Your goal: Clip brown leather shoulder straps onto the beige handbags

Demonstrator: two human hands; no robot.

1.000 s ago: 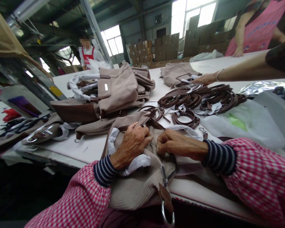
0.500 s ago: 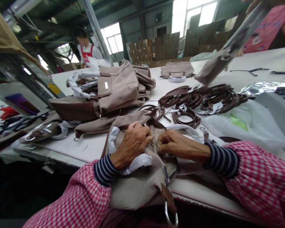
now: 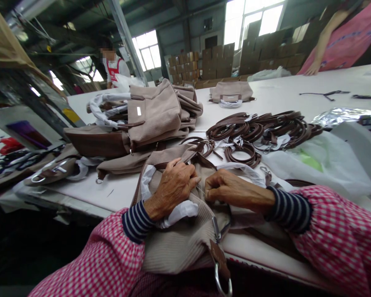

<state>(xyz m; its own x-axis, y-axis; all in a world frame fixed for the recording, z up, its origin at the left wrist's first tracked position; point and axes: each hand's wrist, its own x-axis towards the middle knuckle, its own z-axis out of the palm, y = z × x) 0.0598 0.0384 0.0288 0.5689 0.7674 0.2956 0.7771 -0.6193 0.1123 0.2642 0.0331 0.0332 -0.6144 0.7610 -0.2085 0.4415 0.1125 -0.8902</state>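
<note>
Left hand (image 3: 174,187) is curled shut over the top edge of a ribbed taupe handbag (image 3: 176,247), and the fabric at the bag's opening is pinched by right hand (image 3: 235,192), fingers bunched; both are barely shifted from the earlier frames. The bag is laid across the near edge of the white desk (image 3: 117,194), with white tissue paper (image 3: 179,210) bunched at its mouth and a metal snap hook (image 3: 215,229) and brown leather tag (image 3: 219,260) hanging below. Coiled brown leather straps (image 3: 235,132) are piled just beyond it, and other taupe bags (image 3: 153,111) are stacked to the left. A co-worker's hand (image 3: 312,71) is pressed on the far desk edge; the bag held aloft there earlier is gone from the air.
</note>
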